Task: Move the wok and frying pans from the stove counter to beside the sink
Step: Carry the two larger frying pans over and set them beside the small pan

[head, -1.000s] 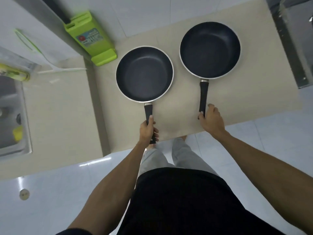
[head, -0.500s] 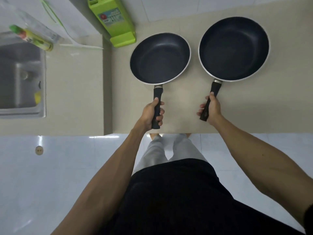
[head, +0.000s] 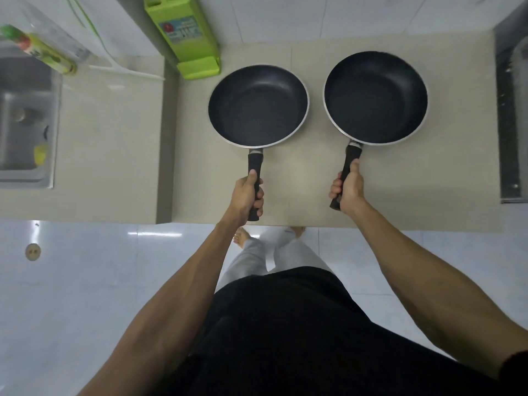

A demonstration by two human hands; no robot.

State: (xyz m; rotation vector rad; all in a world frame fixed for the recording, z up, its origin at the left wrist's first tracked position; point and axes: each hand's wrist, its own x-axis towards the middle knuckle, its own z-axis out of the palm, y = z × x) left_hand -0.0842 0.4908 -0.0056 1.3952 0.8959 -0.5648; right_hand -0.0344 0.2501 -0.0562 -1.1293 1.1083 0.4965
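Two black non-stick pans with silver rims are over the beige stove counter (head: 400,190). My left hand (head: 247,195) is closed around the black handle of the shallower frying pan (head: 258,105). The deeper pan (head: 375,97), to its right, has its handle gripped by my right hand (head: 348,190). Both handles point toward me. I cannot tell whether the pans rest on the counter or hang just above it. The steel sink (head: 25,124) lies at the far left, past a lower beige counter (head: 108,144).
A green knife block (head: 185,35) stands at the back by the step between the two counters. A bottle (head: 37,50) and a pale utensil (head: 125,71) lie behind the sink counter. The stove edge (head: 511,110) is at the far right. White tiled floor lies below.
My right hand has slid up and closed fully round the deeper pan's handle. Both pans sit nearer to me in the view, and the sink has come into sight at left.
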